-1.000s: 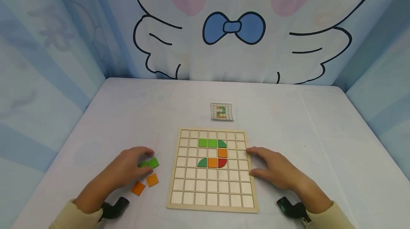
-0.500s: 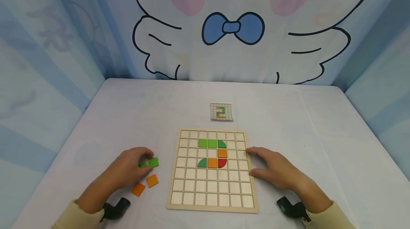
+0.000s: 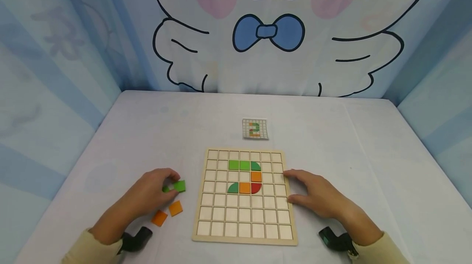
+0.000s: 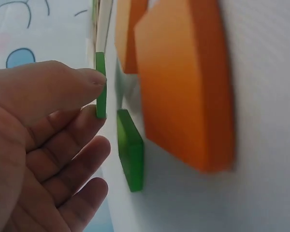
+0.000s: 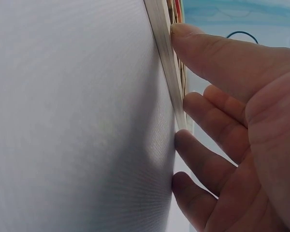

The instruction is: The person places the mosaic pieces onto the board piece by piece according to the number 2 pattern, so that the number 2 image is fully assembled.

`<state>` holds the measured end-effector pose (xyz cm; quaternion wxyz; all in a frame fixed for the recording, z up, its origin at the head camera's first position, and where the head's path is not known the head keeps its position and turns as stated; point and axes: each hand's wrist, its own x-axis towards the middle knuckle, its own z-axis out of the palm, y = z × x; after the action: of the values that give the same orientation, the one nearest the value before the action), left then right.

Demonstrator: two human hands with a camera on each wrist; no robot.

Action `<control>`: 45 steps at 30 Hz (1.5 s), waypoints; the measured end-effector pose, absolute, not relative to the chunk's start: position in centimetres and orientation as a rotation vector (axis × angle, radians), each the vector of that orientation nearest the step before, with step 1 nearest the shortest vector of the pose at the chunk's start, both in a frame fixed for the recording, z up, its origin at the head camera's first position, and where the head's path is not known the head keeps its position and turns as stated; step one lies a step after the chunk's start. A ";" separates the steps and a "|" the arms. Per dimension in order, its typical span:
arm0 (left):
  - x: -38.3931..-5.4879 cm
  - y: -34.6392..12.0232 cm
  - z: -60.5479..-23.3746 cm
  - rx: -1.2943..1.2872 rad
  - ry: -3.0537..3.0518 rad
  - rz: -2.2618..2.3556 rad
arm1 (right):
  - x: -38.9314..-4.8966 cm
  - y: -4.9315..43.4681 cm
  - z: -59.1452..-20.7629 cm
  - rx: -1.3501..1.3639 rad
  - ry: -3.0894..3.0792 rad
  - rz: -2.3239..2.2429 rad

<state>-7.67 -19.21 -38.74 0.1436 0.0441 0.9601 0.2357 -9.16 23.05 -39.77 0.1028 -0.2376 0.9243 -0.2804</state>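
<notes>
My left hand [image 3: 149, 192] pinches a green square tile [image 3: 179, 186] between thumb and a fingertip, left of the board. The left wrist view shows this tile [image 4: 101, 96] edge-on, raised off the cloth. Beneath the hand lies a second green tile [image 4: 130, 152], mostly hidden in the head view. Two orange square tiles, one nearer the board [image 3: 175, 208] and one farther left [image 3: 159, 218], lie by the thumb. My right hand [image 3: 324, 194] touches the right edge of the wooden grid board [image 3: 291, 231] with thumb and fingertips; its fingers are fairly straight.
Several green, orange and red pieces, among them a red quarter-round [image 3: 256, 188], sit in the board's upper cells. A small card [image 3: 255, 128] with a coloured grid pattern lies behind the board. Printed curtains [image 3: 269, 67] enclose the white table [image 3: 332, 133].
The left hand has shifted slightly right with the green tile, which now lies farther from the other green one. The right hand and the board have stayed put.
</notes>
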 end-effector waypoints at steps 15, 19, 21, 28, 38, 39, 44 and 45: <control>-7.5 -16.2 -37.3 0.366 2.771 0.797 | -9.2 23.1 -39.8 -0.709 2.733 -0.818; -7.5 -15.2 -37.3 0.420 2.762 0.816 | -9.2 23.1 -39.8 -0.708 2.731 -0.809; -7.5 -14.8 -37.3 0.449 2.756 0.828 | -9.2 23.0 -39.8 -0.709 2.734 -0.805; -7.6 -13.4 -37.5 0.529 2.751 0.852 | -9.1 23.0 -39.7 -0.700 2.740 -0.803; -7.7 -11.4 -38.1 0.601 2.703 0.864 | -9.1 22.9 -39.6 -0.685 2.731 -0.808; -7.7 -11.2 -38.1 0.607 2.698 0.859 | -9.1 22.9 -39.6 -0.686 2.730 -0.810; -7.7 -10.5 -38.4 0.620 2.665 0.815 | -9.2 23.0 -39.6 -0.688 2.729 -0.813; -7.6 -10.3 -38.4 0.619 2.660 0.807 | -9.2 23.0 -39.6 -0.688 2.729 -0.813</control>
<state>-7.61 -10.35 -38.43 0.1463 0.2149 0.9240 0.2805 -9.16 22.98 -39.61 0.1059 -0.2336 0.9263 -0.2761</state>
